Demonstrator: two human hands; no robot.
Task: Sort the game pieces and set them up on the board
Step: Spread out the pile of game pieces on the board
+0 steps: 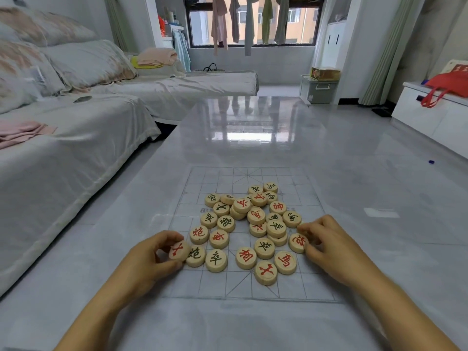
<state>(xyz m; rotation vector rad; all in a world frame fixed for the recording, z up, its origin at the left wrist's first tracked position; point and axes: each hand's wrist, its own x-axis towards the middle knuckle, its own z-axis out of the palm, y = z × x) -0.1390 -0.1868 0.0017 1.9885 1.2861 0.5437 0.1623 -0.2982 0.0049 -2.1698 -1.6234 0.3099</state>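
Game pieces (250,224) heaped on faint board (215,178) (some buried); left hand (152,259) pinching red piece (179,250), right hand (326,244) another red piece (296,243)

Domestic living room. A long sofa under a loose grey-white fabric cover (76,153) carries large patterned cushions (86,62) and a folded pink cloth (22,131); a glossy grey low table (253,148) stands just beside it. Behind, 5 garments (219,21) hang before a dark-framed window (253,45), with pale green curtains (379,59) to its right. At right, a red fabric bag (448,83) rests on a white low cabinet (430,117); a grey lidded storage box (320,89) sits near the window.
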